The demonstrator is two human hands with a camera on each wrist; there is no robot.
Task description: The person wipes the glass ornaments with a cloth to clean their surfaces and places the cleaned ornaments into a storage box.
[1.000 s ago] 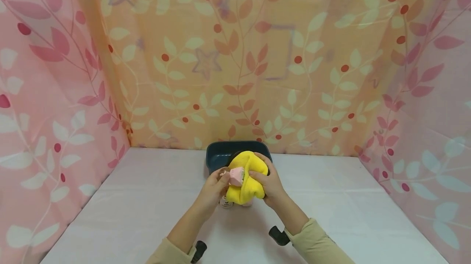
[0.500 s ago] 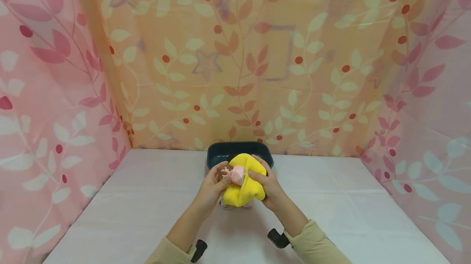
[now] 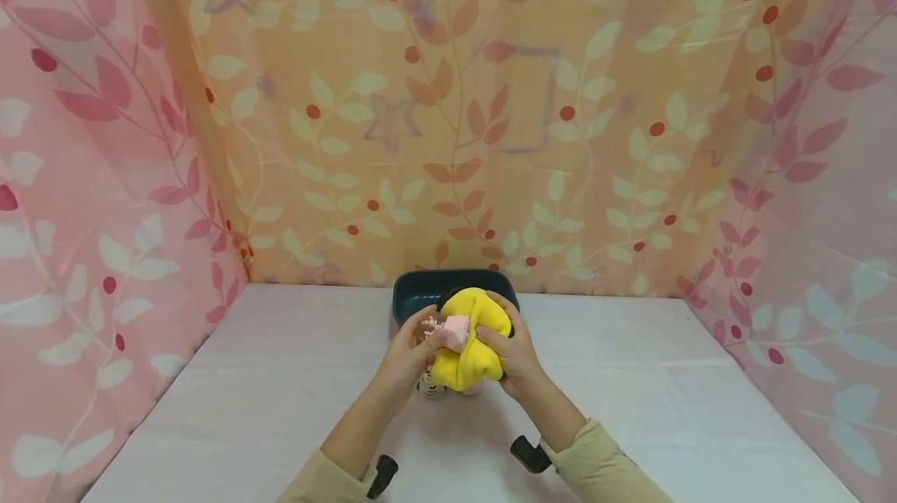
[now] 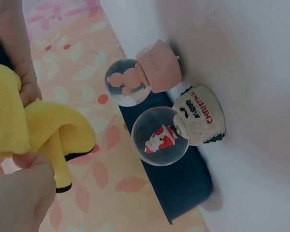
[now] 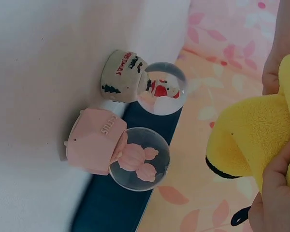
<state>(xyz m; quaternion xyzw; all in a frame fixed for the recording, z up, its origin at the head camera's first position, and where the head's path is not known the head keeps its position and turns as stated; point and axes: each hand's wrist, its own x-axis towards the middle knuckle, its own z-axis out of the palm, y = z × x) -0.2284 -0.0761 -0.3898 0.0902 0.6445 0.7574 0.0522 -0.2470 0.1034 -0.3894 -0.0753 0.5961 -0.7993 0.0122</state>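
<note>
Over the table, my left hand (image 3: 405, 351) holds a small pink snow globe (image 3: 456, 332) by its ball end, fingers curled round it. Its pink base points right, against a yellow cloth (image 3: 483, 355) with black edging. My right hand (image 3: 517, 347) grips the cloth, thumb on the near side. In the left wrist view, the cloth (image 4: 58, 125) hangs in folds and hides the held globe. Two more snow globes stand on the table: a white-based Christmas globe (image 4: 200, 116) with a Santa figure, and a pink-based globe (image 5: 96, 140) with pink figures inside.
A dark blue rectangular bin (image 3: 413, 293) stands behind the hands, near the patterned back curtain (image 3: 596, 176). White cloth covers the table (image 3: 245, 386). Pink curtains (image 3: 84, 215) close in both sides. Black wrist mounts (image 3: 530, 454) stick out by the sleeves.
The held globe's pink base has turned slightly between the fingers and the cloth. Both hands dipped a little, then came back up. The standing globes have not moved.
</note>
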